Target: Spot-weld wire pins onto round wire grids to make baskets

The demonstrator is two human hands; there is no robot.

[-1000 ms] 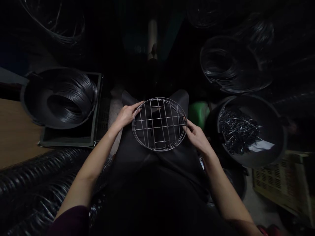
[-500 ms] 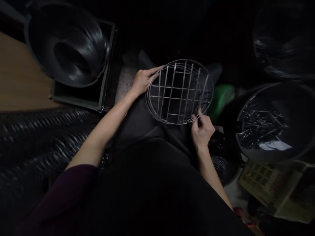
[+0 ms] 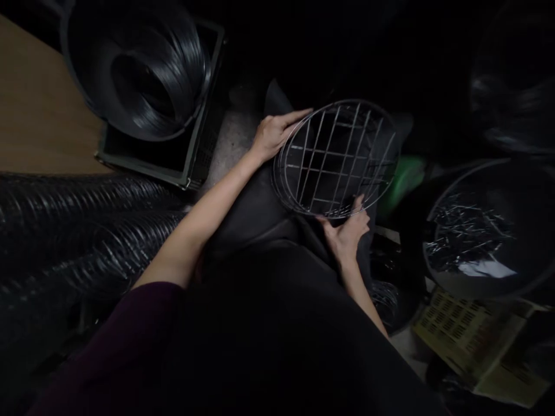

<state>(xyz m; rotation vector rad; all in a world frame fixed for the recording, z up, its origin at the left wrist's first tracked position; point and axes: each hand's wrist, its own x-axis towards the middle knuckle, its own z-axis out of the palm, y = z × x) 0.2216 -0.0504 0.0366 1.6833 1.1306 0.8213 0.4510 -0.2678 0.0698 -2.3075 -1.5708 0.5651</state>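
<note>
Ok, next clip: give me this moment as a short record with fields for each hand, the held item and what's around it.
setting: dim work spot, seen from above the person's lap
left hand: grips the far left rim of the round wire grid
right hand: holds the near rim from below, fingers open along it
round wire grid: ring with crossed wires, tilted, over the lap
left side: tub of coiled wire in a crate; stacked wire rings below it
right side: tub of short wire pieces; pale slotted crate
</note>
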